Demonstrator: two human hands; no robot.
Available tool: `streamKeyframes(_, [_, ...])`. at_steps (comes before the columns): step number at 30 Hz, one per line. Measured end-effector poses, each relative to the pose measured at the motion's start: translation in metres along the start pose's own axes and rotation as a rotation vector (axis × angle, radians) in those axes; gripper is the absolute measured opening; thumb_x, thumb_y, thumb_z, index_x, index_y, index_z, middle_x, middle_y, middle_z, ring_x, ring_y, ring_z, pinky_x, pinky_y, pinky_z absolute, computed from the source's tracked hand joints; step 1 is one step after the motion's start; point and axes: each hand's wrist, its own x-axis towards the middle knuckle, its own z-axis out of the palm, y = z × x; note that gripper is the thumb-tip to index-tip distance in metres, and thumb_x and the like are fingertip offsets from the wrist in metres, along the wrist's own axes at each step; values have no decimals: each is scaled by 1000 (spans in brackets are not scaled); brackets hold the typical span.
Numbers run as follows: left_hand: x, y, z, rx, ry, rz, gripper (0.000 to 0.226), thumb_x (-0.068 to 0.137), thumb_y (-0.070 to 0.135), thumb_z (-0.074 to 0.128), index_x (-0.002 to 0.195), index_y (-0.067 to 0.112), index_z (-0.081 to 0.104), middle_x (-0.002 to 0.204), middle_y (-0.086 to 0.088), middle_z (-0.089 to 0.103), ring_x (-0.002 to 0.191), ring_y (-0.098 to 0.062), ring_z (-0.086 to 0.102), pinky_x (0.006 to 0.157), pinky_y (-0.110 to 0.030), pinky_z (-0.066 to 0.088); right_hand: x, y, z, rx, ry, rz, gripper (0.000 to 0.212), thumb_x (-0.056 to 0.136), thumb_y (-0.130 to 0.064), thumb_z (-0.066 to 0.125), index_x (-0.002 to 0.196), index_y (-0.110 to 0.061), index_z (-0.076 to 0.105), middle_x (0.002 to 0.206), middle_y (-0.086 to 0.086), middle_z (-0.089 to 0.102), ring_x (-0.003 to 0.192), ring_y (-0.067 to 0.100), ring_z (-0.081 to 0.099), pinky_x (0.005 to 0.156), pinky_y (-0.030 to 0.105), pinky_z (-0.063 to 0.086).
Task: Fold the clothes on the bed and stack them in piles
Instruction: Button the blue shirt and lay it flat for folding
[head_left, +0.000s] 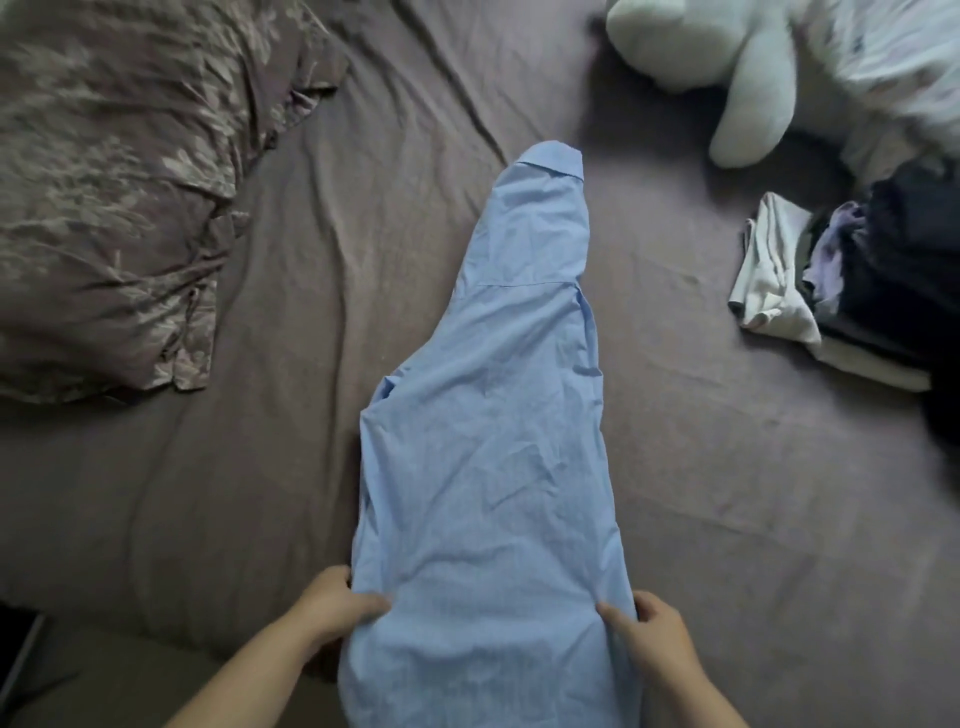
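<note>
I see both hands pinching the blue shirt (493, 415): left hand (332, 605), right hand (649, 631). Shirt's near hem cut off by frame. Clothes pile (852, 291) blurry on the bed (727, 493).

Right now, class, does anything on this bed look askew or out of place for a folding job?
Little stands out. The blue shirt lies narrowed lengthwise, collar at the far end, its near end pinched by the left hand and the right hand. The clothes pile at right looks untidy, a pale garment slumping off its side.
</note>
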Motion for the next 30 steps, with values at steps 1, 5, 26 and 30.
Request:
streamKeyframes(1, [1, 8, 2, -65, 47, 55, 64, 64, 28, 86, 119, 6, 61, 102, -1, 66, 91, -17, 64, 74, -27, 51, 5, -3, -8, -10, -16, -28, 16, 78, -16, 78, 86, -8, 68, 88, 6, 71, 77, 16, 62, 59, 18, 44])
streamKeyframes(5, [13, 75, 0, -186, 412, 279, 73, 75, 36, 80, 132, 6, 46, 129, -11, 56, 111, -29, 57, 89, -39, 49, 34, -51, -26, 65, -16, -115, 35, 80, -33, 74, 103, -6, 69, 92, 5, 70, 86, 20, 66, 76, 31, 53])
streamKeyframes(26, [152, 259, 41, 920, 871, 988, 77, 89, 61, 10, 153, 18, 13, 161, -7, 10, 148, -27, 4, 118, -48, 1, 209, -256, 20, -661, 423, -1034, 71, 92, -59, 21, 151, -19, 24, 159, -1, 21, 147, 16, 17, 118, 42, 10])
streamKeyframes(30, [139, 317, 19, 456, 814, 796, 85, 89, 62, 41, 153, 15, 10, 157, -9, 20, 144, -28, 17, 114, -41, 12, 216, -300, -1, -2, 474, -872, 61, 90, -54, 46, 129, -9, 52, 116, 4, 59, 108, 18, 54, 95, 31, 41])
